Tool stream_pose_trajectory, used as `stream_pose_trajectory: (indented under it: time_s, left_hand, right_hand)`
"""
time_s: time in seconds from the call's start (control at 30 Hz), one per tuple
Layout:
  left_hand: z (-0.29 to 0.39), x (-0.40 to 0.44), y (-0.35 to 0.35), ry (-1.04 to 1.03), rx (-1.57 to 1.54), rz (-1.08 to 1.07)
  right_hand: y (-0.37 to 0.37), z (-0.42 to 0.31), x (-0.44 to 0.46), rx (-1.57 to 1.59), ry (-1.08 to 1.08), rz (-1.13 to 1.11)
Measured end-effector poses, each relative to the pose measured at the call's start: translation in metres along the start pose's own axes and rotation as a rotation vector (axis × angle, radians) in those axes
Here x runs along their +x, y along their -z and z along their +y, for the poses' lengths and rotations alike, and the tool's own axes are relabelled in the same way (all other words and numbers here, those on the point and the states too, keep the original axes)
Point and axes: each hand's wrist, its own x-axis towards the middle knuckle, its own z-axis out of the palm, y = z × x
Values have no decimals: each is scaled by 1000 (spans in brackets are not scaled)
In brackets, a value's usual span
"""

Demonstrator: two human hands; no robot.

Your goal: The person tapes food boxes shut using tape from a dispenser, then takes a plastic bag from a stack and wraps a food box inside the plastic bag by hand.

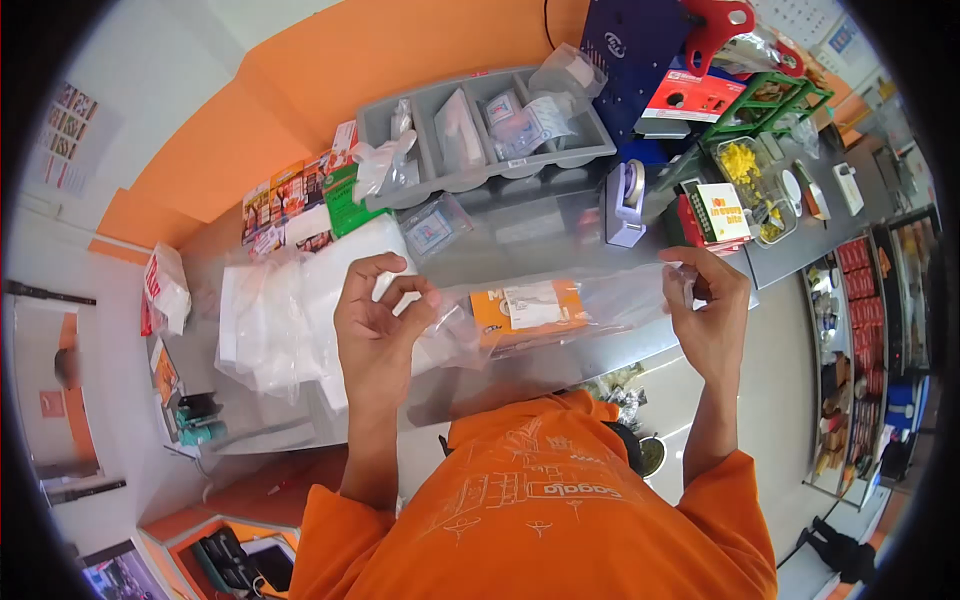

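A clear plastic bag (625,296) stretches over the steel counter, between my two hands. Through the film shows an orange box (487,313) with a white paper slip (535,304) on its top. My left hand (382,322) is closed in a pinch on the bag's left part. At its other end, the bag's edge is pinched between the thumb and fingers of my right hand (710,312). A stack of clear bags and white sheets (285,315) lies beside and partly behind my left hand.
A grey divided tray (425,165) with plastic packets stands at the back. Right of it are a lilac tape dispenser (627,205), a stack of small boxes (718,215) and a clear container with yellow packets (742,165). Printed packets (285,205) lie at the back left.
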Motion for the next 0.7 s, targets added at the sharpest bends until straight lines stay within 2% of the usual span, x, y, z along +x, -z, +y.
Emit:
stream_pose_trajectory:
  time_s: [0.03,0.07,0.1,0.13,0.2,0.23,0.3,0.33,0.4,0.47,0.5,0.53,0.57,0.63,0.67,0.7]
  left_hand:
    - [-6,0,0,-51,59,-7]
    - [-16,-5,2,12,68,13]
    - [-28,-8,4,69,74,32]
    - [-35,-7,4,113,77,44]
    - [-35,-18,9,-36,42,3]
    - [-33,-23,14,-126,41,-7]
    - [-39,-26,37,-279,364,-25]
    - [-46,-26,44,-284,602,-79]
    - [-76,-28,31,-202,475,-102]
    - [-86,-20,8,-331,683,-331]
    - [-97,-20,4,-279,670,-352]
    - [-109,-20,0,-226,658,-371]
    - [-141,-26,8,-64,524,-292]
    - [-174,-27,11,154,353,-205]
    - [-181,-24,9,215,318,-198]
    - [-188,-26,5,253,265,-177]
  right_hand:
    - [1,1,-1,-35,23,-25]
    - [0,4,-2,-68,45,-48]
    - [2,14,-2,-132,17,-162]
    - [6,19,0,-24,-42,-210]
    - [18,27,0,187,-165,-308]
    - [26,37,1,275,-134,-388]
    - [31,40,2,380,-95,-438]
    - [33,42,6,433,-67,-455]
    - [31,61,12,558,-34,-597]
    - [19,67,19,795,53,-688]
    - [8,75,18,798,103,-606]
    - [-6,88,14,599,192,-590]
    - [-23,106,9,398,282,-568]
    - [-61,138,-6,330,267,-673]
    - [-82,146,-13,463,161,-804]
    - [-100,146,-17,427,255,-771]
